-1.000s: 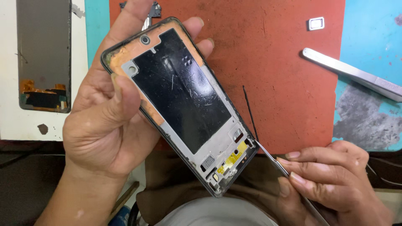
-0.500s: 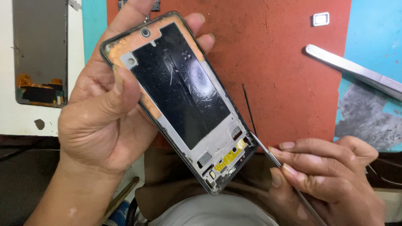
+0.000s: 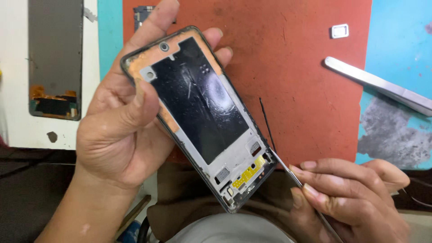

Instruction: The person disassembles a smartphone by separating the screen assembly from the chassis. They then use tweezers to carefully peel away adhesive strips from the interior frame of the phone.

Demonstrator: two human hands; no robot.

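Your left hand point(image 3: 119, 135) grips the frame point(image 3: 202, 119), thumb across its face, while your right hand point(image 3: 351, 198) pinches a tool point(image 3: 288, 168), tip apparently prying the lower corner; next, lever gently.

Left hand point(image 3: 119, 130) fingers mostly hidden behind phone frame point(image 3: 198, 112); only tips show past its far edge. Right hand point(image 3: 351, 198) cut off by bottom edge, palm out of view. Thin metal tool point(image 3: 288, 171) shaft covered by right fingers, lower end runs off frame. Tweezers point(image 3: 378, 85) cut by right edge. Screen panel point(image 3: 56, 58) cropped at top. Small dark part point(image 3: 141, 11) half hidden behind fingers. Frame's bottom connectors too small to tell.
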